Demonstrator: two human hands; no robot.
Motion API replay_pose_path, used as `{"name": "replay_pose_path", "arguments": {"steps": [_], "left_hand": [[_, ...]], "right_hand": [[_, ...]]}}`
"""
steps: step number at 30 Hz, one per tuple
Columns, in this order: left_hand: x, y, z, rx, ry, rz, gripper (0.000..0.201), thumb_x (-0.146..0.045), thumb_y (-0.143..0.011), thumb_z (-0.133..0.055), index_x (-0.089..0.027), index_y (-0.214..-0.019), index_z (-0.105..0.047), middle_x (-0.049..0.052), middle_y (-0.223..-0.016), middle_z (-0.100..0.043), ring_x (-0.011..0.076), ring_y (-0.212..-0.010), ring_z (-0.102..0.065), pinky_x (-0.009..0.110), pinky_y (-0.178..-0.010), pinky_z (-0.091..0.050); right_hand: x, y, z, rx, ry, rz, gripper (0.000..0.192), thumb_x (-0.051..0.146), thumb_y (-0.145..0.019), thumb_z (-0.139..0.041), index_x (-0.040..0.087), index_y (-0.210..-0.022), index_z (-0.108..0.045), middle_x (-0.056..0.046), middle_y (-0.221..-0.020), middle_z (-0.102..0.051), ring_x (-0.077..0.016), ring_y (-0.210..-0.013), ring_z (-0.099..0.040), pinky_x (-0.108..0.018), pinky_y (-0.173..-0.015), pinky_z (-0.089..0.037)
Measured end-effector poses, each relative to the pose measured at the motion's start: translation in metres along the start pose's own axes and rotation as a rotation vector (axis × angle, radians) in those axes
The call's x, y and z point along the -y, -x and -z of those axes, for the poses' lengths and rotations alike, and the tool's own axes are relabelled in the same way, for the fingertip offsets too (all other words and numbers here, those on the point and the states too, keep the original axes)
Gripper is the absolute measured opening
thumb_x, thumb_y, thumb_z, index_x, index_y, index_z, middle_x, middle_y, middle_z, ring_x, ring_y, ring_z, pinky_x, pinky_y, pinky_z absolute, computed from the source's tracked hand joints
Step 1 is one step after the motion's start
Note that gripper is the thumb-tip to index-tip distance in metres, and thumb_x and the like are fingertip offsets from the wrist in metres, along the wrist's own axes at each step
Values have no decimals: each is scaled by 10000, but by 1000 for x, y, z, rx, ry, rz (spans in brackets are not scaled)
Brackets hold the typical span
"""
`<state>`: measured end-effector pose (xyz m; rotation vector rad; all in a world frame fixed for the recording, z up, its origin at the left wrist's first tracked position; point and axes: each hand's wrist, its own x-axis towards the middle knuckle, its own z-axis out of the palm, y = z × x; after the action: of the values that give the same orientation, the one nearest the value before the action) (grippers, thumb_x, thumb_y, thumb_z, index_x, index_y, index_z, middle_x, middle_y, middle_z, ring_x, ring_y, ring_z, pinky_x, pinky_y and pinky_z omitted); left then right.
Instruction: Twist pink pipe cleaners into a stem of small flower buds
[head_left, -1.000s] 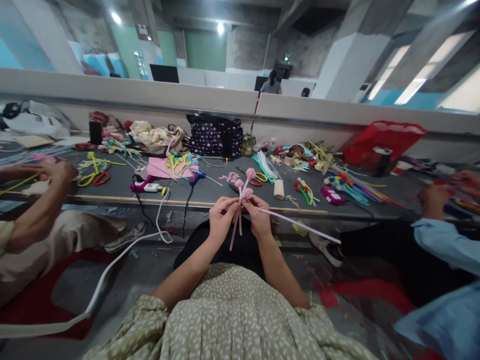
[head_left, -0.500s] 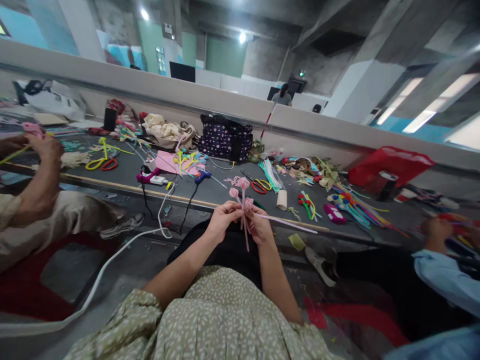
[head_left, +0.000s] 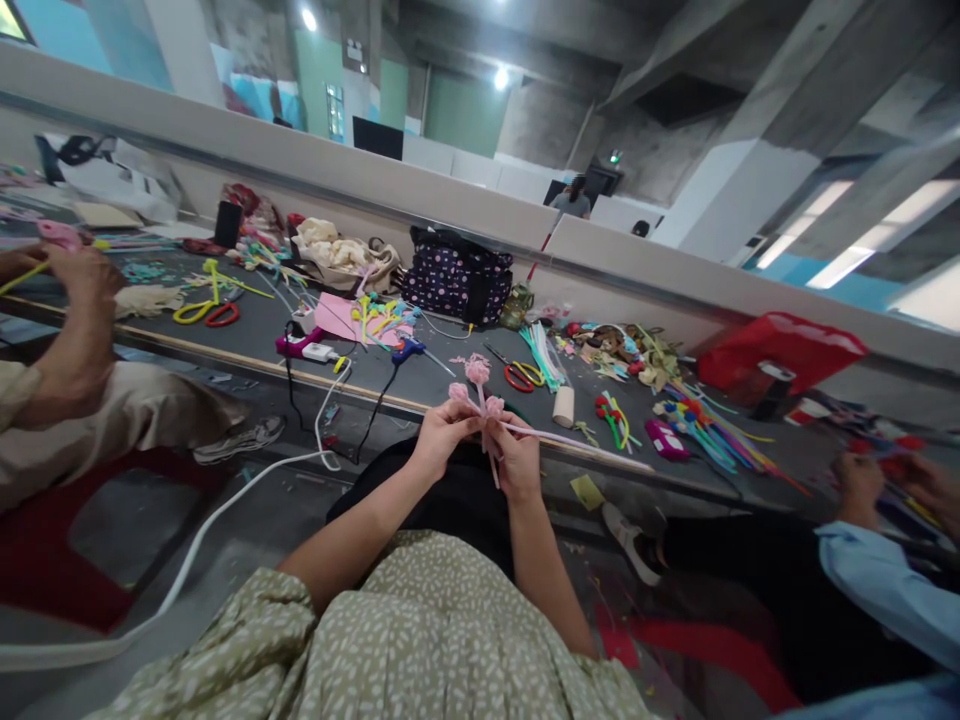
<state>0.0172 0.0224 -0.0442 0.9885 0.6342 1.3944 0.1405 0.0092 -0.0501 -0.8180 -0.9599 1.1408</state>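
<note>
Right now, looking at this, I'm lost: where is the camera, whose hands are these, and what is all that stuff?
There is no machine here. The camera sits on a person's head and looks forward and down, so the two bare arms coming up from the bottom are that person's own. The left hand and right hand meet in front of the lap and together pinch a small bunch of pink fuzzy stems with pom-pom tips; one long pale stem sticks out to the right.

Beyond them runs a long grey table strewn with craft supplies: colourful fuzzy stems, scissors, a blue glue gun, pink paper and a dotted dark bag.

The hand at the far left and the hand above a blue sleeve at the far right belong to other people.
</note>
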Motion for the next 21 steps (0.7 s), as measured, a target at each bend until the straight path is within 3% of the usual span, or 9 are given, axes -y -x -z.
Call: {"name": "replay_pose_path", "arguments": {"steps": [5,14,21], "left_hand": [[-1,0,-2,-12,-18,-69,220,-274,-600,-822,-130,-704,-694,6,-685,-646,111,-624,-553,228,-610,-445],[6,0,-2,-31,3,-119,208,-284,-642,-801,-134,-737,-693,8,-691,-636,113,-641,-554,227,-627,-452],[9,1,-10,-81,-16,-232,195,-291,-618,-815,-145,-695,-712,31,-757,-614,144,-723,-571,253,-677,-472]], "right_hand": [[1,3,-5,-41,108,164,235,368,-706,-756,172,-772,-643,46,-637,-585,-76,-543,-460,-211,-535,-367],[-5,2,-5,-35,117,150,232,370,-728,-722,166,-805,-644,18,-675,-592,-93,-566,-480,-217,-538,-399],[-8,8,-2,-122,373,463,174,343,-803,-646,171,-828,-661,-33,-847,-628,-155,-782,-574,-279,-720,-466]]}}
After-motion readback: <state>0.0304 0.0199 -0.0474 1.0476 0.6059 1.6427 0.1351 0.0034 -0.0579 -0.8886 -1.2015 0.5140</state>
